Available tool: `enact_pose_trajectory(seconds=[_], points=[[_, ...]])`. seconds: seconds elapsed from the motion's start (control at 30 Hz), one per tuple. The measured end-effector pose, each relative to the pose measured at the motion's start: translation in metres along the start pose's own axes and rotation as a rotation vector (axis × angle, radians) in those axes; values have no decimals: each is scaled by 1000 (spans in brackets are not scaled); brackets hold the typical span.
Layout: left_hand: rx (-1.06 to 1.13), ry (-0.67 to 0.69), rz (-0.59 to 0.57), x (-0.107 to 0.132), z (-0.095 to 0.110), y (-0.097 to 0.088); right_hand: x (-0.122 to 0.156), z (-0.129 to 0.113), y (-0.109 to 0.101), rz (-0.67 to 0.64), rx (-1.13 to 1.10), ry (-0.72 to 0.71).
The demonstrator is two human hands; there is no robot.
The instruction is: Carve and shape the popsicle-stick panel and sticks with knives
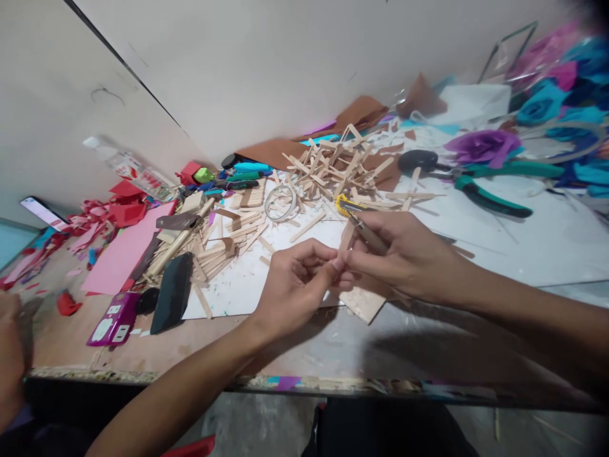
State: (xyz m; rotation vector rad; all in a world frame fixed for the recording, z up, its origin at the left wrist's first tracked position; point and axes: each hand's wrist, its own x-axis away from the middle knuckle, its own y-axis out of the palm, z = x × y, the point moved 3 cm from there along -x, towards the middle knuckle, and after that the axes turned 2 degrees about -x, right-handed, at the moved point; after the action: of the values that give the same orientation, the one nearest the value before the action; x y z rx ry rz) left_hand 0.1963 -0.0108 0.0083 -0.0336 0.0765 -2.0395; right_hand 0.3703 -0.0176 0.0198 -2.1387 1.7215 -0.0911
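Observation:
My left hand (302, 279) is closed, its thumb and fingers pinching the lower end of a wooden craft stick (347, 236). The stick stands tilted between both hands. My right hand (404, 254) is closed around a slim metal craft knife (370, 236), its tip close to the stick; that thumb also touches the stick's lower end. Just beyond my right fingers is a yellow-ended tool (343, 204), partly hidden by the hand. Below the hands a small wooden board (364, 298) rests on the white sheet (247, 279).
Beyond the hands lies a heap of craft sticks (333, 162), with a tape roll (280, 203) beside it. Green-handled pliers (495, 197) are at right. A black phone (172, 292) and purple box (114, 319) sit left. Another person's arm (10, 355) shows at far left.

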Motion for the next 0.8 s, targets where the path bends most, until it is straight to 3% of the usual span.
enact_pose_trajectory(seconds=[0.23,0.5,0.63,0.8], points=[[83,-22,57,-6,-5,-8,-6,5,-9,5,161,-60],[67,14,157,-11,-5,-17,-4,2,-6,-93,414,-340],[14,20,178,-11,-6,-16,-4,5,-2,-110,544,-252],[-39,41,158,-10,-5,-16,-3,5,0,-154,539,-99]])
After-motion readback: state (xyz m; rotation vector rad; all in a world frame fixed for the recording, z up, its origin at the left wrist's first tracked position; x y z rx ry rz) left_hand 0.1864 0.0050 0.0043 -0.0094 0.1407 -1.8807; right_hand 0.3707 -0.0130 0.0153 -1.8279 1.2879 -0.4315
